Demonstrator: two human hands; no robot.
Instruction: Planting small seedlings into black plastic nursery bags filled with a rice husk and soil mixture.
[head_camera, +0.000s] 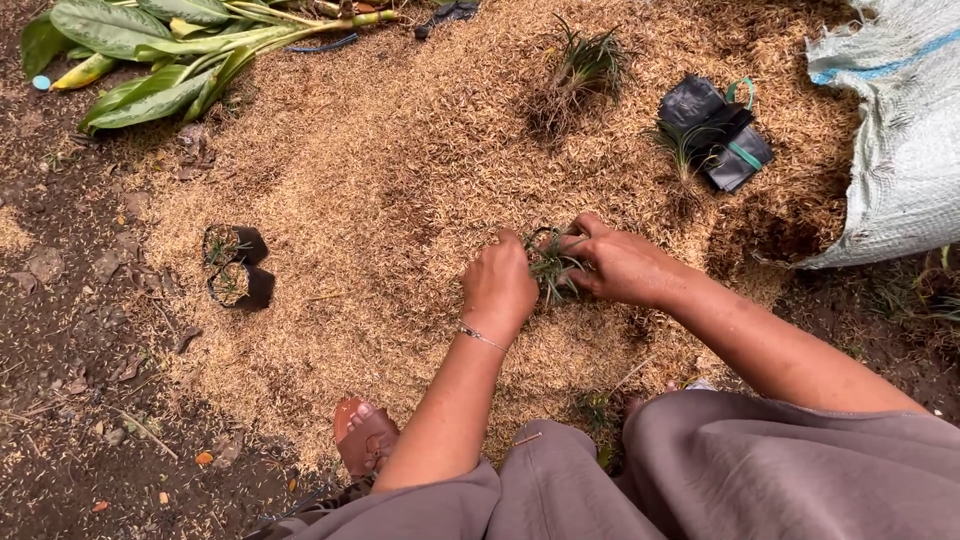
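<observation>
Grey cloth covers our knees at the bottom edge. Both our left hand (497, 287) and right hand (622, 266) are closed around a small grassy seedling (552, 266) in its black bag, low on the rice-husk heap (400, 150). Two filled black bags (238, 268) sit left; folded bags (715, 130), a white sack (900, 130) and dark soil (60, 400) surround.

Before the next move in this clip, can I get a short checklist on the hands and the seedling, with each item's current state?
1. Left hand on the seedling: ok, touching it.
2. Right hand on the seedling: ok, touching it.
3. Small black bag around the seedling's base: cannot tell, hidden by the hands.
4. Two filled black bags set aside on the husk pile: ok, apart from the hands.
5. Stack of empty black bags: ok, lying beyond the right hand.
</observation>
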